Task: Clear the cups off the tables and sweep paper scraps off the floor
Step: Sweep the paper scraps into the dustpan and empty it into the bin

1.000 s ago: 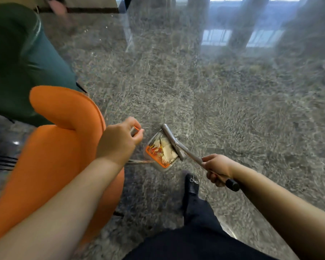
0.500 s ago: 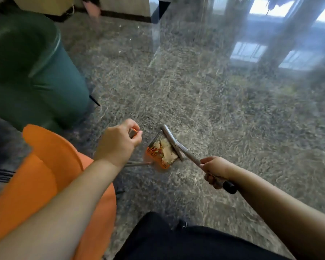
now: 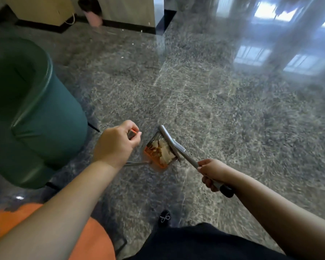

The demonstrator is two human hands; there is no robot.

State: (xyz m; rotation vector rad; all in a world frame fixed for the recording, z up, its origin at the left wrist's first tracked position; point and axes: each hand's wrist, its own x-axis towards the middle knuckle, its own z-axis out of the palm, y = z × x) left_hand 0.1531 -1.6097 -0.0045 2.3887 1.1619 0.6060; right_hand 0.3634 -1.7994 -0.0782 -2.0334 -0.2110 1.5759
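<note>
My left hand (image 3: 116,145) grips the top of the dustpan's handle, whose orange-tipped end shows between the fingers. The orange dustpan (image 3: 154,156) hangs low over the grey marble floor (image 3: 233,119), with several pale paper scraps (image 3: 164,149) inside it. My right hand (image 3: 212,172) grips the grey broom handle (image 3: 190,159) near its black end. The grey broom head (image 3: 169,139) lies along the dustpan's open right edge, against the scraps.
A dark green armchair (image 3: 26,109) stands at the left, close to my left arm. An orange chair (image 3: 51,233) is at the bottom left. A wall base and cabinet (image 3: 45,10) run along the far left. My shoe (image 3: 164,218) shows below the dustpan.
The view has moved forward: the orange chair slid down and back, the green armchair came nearer. Both hands keep the same hold on dustpan and broom.
</note>
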